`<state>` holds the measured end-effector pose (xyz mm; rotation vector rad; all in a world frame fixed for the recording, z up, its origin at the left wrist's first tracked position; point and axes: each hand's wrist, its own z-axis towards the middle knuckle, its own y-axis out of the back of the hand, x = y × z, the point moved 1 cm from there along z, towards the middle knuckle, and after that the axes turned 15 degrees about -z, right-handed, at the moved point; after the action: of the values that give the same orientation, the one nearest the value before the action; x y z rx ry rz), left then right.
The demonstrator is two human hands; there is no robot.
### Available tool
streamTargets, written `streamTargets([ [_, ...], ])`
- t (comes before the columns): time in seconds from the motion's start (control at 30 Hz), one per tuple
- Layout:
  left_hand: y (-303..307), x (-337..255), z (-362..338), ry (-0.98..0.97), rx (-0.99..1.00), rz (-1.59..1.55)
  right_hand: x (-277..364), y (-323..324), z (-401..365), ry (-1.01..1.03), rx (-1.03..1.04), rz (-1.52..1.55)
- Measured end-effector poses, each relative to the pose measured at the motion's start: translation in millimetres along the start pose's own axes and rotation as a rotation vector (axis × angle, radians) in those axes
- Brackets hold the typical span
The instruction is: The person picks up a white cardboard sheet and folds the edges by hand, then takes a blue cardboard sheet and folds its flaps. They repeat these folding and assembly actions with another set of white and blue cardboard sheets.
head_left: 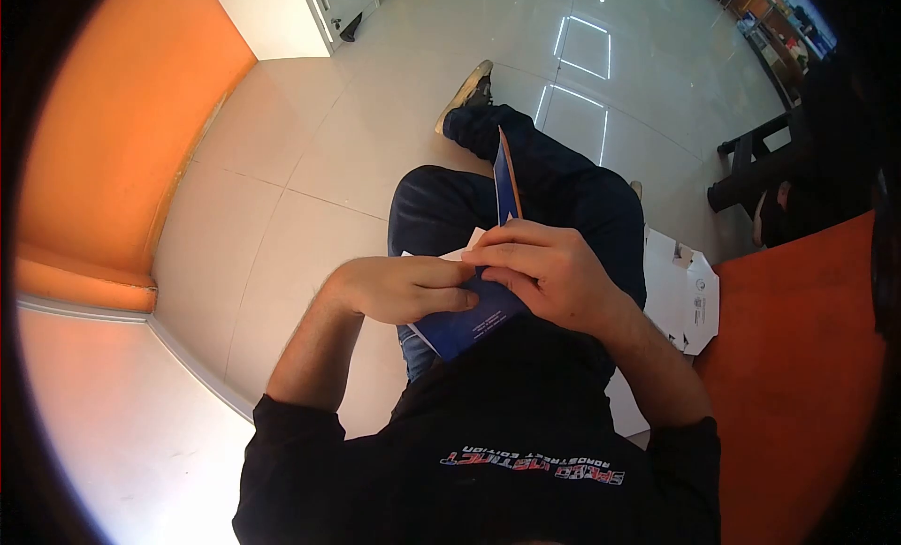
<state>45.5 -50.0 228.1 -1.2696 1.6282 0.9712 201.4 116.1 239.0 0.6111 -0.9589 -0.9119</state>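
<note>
A blue printed card [466, 325] with small white lettering and white inner paper lies over my lap. My left hand [404, 288] is closed on its upper part, thumb lying across the blue face. From the other side my right hand [549, 271] pinches at the white paper edge, its fingertips meeting those of my left hand. A narrow blue panel with an orange edge [507, 181] stands up just beyond my right fingers. Where it joins the card is hidden behind the fingers.
A white flattened carton [683, 296] with cut-out tabs and print lies to my right, beside an orange surface [798, 357]. Dark stool legs [751, 165] stand at the right. An orange wall [122, 123] and a white cabinet [282, 20] are on the left, over a tiled floor [310, 160].
</note>
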Motion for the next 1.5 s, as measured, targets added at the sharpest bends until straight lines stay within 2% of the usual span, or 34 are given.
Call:
streamTargets([
  [0.1,-1,-5,0,0.080,0.059,-0.029,1,0,-2,-0.003,0.058,0.043],
  [0.2,-5,1,-1,-0.034,0.011,0.023,-1,1,-2,-0.061,0.026,-0.002],
  [0.27,-5,2,-8,-0.171,-0.129,0.048,-1,2,-2,-0.071,0.015,-0.054],
  [0.3,-2,-4,-13,-0.170,-0.128,0.046,-1,2,-1,-0.079,0.001,-0.102],
  [0.37,5,-18,-22,0.124,0.013,0.120,-1,3,-4,-0.109,0.000,-0.218],
  [0.4,3,-14,-23,0.124,0.016,0.120,-1,4,-5,-0.136,-0.002,-0.334],
  [0.47,-3,-7,-27,-0.077,-0.284,0.052,-6,2,-7,-0.173,0.038,-0.289],
  [0.53,-7,-5,-26,-0.101,-0.337,0.044,-7,1,-5,-0.208,0.079,-0.243],
  [0.6,-10,-8,-22,-0.123,-0.392,0.035,-4,1,-2,-0.077,-0.019,-0.135],
  [0.63,-11,-13,-19,-0.132,-0.403,0.078,-4,-1,-2,-0.075,-0.019,-0.134],
  [0.7,-12,-16,-16,-0.142,-0.415,0.122,-4,-7,-4,0.051,0.017,-0.114],
  [0.83,-13,-9,-9,-0.108,-0.461,0.050,-8,-10,-7,0.035,0.025,-0.101],
  [0.87,-15,-7,-8,-0.122,-0.489,0.042,-7,-6,-8,-0.048,0.008,-0.144],
  [0.9,-14,-6,-8,-0.124,-0.487,0.044,-6,-4,-8,-0.132,-0.010,-0.187],
  [0.93,-12,-4,-8,-0.110,-0.424,-0.061,-7,-4,-8,-0.134,-0.013,-0.191],
  [1.0,-7,6,-5,-0.099,-0.357,-0.163,-11,-3,-7,-0.174,-0.141,-0.188],
  [1.07,-2,20,3,-0.041,-0.192,-0.395,-8,-3,-7,-0.173,-0.150,-0.206],
  [1.2,-12,18,6,0.016,-0.196,-0.437,-9,-8,-14,-0.135,-0.147,-0.313],
  [1.27,-14,18,3,-0.013,-0.254,-0.613,-12,-10,-18,-0.166,-0.145,-0.324],
  [1.43,-21,39,-5,-0.146,-0.195,-0.333,-12,-14,-16,-0.181,-0.141,-0.342],
  [1.5,-25,33,-3,-0.171,-0.195,-0.265,-9,-13,-16,-0.122,-0.137,-0.357],
])
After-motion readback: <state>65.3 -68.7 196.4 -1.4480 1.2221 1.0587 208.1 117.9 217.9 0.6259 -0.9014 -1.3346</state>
